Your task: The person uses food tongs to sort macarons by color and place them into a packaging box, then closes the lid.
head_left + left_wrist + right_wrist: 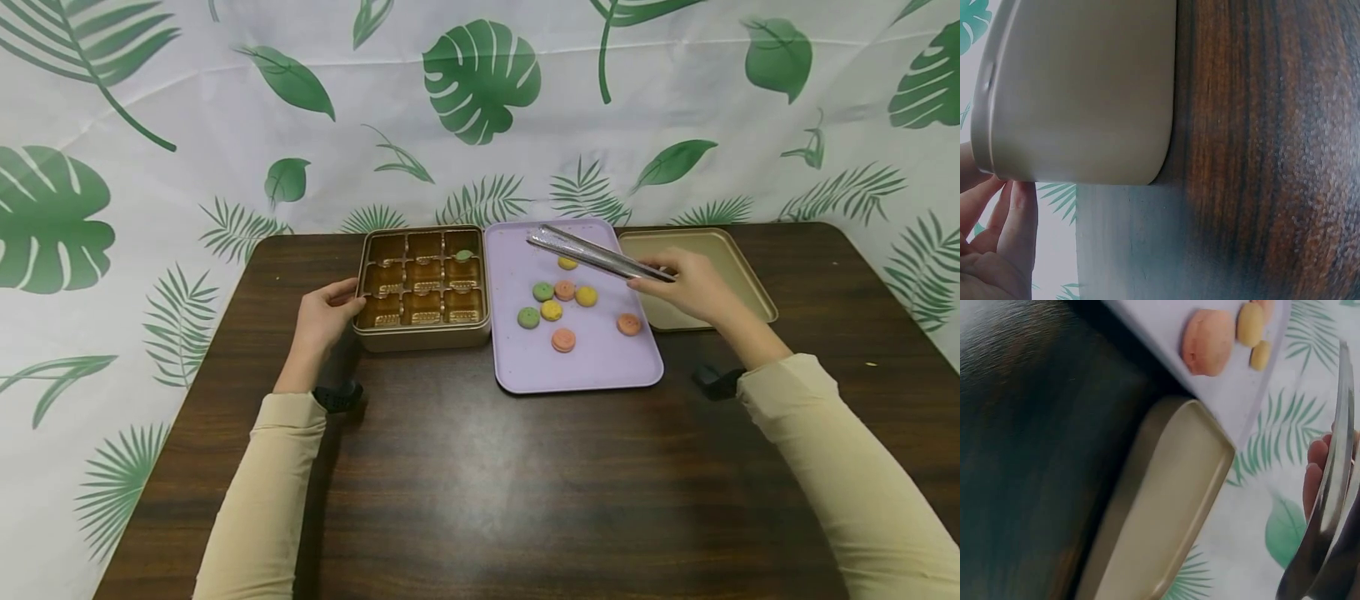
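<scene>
Nearest on the bench [450, 467], the lilac tray [603, 358] carries eight macarons [551, 310], which look like the part left, while beside it the left hand [322, 317] rests its fingers against the left side of the gold box [427, 337]. The right hand [688, 283] grips the tongs [611, 261] above the tray, their long axis slanting from the hand towards the far left, with tips slightly parted and nothing visible between them. Farther back, one green macaron [464, 255] lies by the box's far right compartment, apparently the only one done.
</scene>
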Action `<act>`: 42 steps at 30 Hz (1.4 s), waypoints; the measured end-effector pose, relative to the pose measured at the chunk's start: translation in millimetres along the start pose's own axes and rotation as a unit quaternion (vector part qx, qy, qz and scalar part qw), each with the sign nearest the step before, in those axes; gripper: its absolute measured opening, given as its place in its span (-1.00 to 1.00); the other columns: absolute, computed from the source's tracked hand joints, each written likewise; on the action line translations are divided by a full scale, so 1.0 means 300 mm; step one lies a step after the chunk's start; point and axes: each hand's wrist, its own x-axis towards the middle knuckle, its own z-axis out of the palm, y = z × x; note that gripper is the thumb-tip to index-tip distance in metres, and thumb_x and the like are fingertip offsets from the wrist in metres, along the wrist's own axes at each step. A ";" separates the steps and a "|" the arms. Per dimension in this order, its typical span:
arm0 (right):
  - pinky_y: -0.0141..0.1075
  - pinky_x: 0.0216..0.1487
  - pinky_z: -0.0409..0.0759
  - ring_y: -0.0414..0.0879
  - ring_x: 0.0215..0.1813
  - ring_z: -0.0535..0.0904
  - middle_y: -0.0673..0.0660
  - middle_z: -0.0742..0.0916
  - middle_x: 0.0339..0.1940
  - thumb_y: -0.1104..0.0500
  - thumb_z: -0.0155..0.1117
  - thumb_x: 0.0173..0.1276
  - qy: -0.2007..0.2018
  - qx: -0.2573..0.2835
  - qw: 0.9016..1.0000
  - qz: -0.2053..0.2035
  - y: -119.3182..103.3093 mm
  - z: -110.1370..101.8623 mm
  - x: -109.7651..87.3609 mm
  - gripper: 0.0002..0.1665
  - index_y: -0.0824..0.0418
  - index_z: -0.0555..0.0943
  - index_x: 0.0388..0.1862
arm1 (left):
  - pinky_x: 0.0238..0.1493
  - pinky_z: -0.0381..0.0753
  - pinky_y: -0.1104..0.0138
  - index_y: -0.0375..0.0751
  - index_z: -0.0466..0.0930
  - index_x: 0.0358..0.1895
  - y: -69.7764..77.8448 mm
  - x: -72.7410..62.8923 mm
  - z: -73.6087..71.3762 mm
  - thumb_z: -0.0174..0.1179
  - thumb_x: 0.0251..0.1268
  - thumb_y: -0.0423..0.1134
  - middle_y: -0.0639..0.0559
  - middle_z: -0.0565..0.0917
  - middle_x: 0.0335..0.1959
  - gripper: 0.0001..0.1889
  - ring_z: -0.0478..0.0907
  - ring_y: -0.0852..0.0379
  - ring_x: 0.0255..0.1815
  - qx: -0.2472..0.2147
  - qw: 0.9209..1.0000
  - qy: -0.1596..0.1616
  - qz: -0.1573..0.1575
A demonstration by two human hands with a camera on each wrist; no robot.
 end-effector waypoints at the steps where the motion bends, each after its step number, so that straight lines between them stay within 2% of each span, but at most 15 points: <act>1: -0.23 -0.13 0.47 0.17 -0.12 0.59 0.40 0.69 -0.09 0.15 0.34 0.26 0.003 -0.002 1.000 -0.007 0.006 0.000 -0.005 -0.53 0.43 0.60 0.06 | 0.29 0.44 0.08 -0.30 0.31 0.38 0.000 0.000 0.000 0.04 0.40 -0.34 -0.33 0.44 0.30 -0.51 0.42 -0.14 0.32 -0.001 1.000 0.000 0.000; 4: -0.30 -0.20 0.42 0.11 -0.18 0.57 0.36 0.70 -0.18 0.19 0.39 0.19 0.009 -0.017 1.000 -0.017 0.020 0.003 -0.018 -0.56 0.44 0.62 0.00 | 0.29 0.43 0.09 -0.29 0.32 0.38 0.000 0.001 0.001 0.04 0.41 -0.33 -0.32 0.43 0.31 -0.51 0.41 -0.14 0.32 -0.003 1.000 -0.001 -0.003; 12: -0.11 -0.17 0.46 0.16 -0.15 0.58 0.38 0.70 -0.17 0.15 0.44 0.15 -0.024 -0.044 0.999 0.009 0.032 0.007 -0.038 -0.47 0.45 0.61 0.03 | 0.31 0.42 0.09 -0.29 0.32 0.37 -0.001 0.001 0.000 0.05 0.41 -0.32 -0.30 0.43 0.32 -0.51 0.39 -0.12 0.34 -0.005 1.000 0.000 -0.006; 20: -0.30 -0.26 0.48 0.11 -0.17 0.61 0.36 0.73 -0.18 0.13 0.46 0.12 -0.031 -0.043 0.998 0.020 0.049 0.007 -0.053 -0.47 0.43 0.63 0.00 | 0.33 0.40 0.08 -0.26 0.32 0.38 0.002 -0.002 -0.003 0.05 0.42 -0.31 -0.30 0.41 0.33 -0.51 0.37 -0.13 0.36 -0.005 1.000 -0.006 -0.008; 27: -0.36 -0.31 0.46 0.08 -0.19 0.62 0.34 0.75 -0.19 0.12 0.48 0.09 -0.038 -0.047 0.998 0.028 0.061 0.014 -0.056 -0.49 0.40 0.66 -0.02 | 0.34 0.39 0.07 -0.25 0.33 0.38 0.003 0.000 -0.002 0.06 0.41 -0.31 -0.29 0.41 0.33 -0.52 0.37 -0.13 0.35 -0.005 1.000 -0.003 -0.010; 31: -0.35 -0.32 0.47 0.04 -0.22 0.60 0.32 0.76 -0.22 0.10 0.49 0.09 -0.039 -0.049 0.998 0.030 0.064 0.020 -0.056 -0.50 0.37 0.68 -0.04 | 0.34 0.39 0.07 -0.25 0.33 0.38 0.001 0.001 -0.003 0.05 0.41 -0.31 -0.28 0.40 0.35 -0.52 0.36 -0.13 0.36 -0.006 1.000 -0.002 -0.011; 37: -0.25 -0.28 0.49 0.08 -0.20 0.60 0.34 0.74 -0.19 0.08 0.48 0.10 -0.047 -0.050 0.997 0.041 0.064 0.027 -0.052 -0.49 0.38 0.67 -0.03 | 0.34 0.39 0.07 -0.24 0.33 0.38 -0.003 0.002 0.000 0.06 0.41 -0.31 -0.27 0.39 0.36 -0.51 0.37 -0.13 0.35 -0.007 1.000 -0.002 -0.014; 42: -0.26 -0.31 0.46 0.07 -0.22 0.58 0.35 0.74 -0.18 0.09 0.46 0.12 -0.052 -0.055 0.996 0.054 0.059 0.029 -0.038 -0.49 0.36 0.66 0.00 | 0.34 0.39 0.07 -0.24 0.33 0.38 -0.003 0.003 0.000 0.06 0.41 -0.30 -0.26 0.38 0.37 -0.51 0.36 -0.13 0.36 -0.008 1.000 -0.001 -0.013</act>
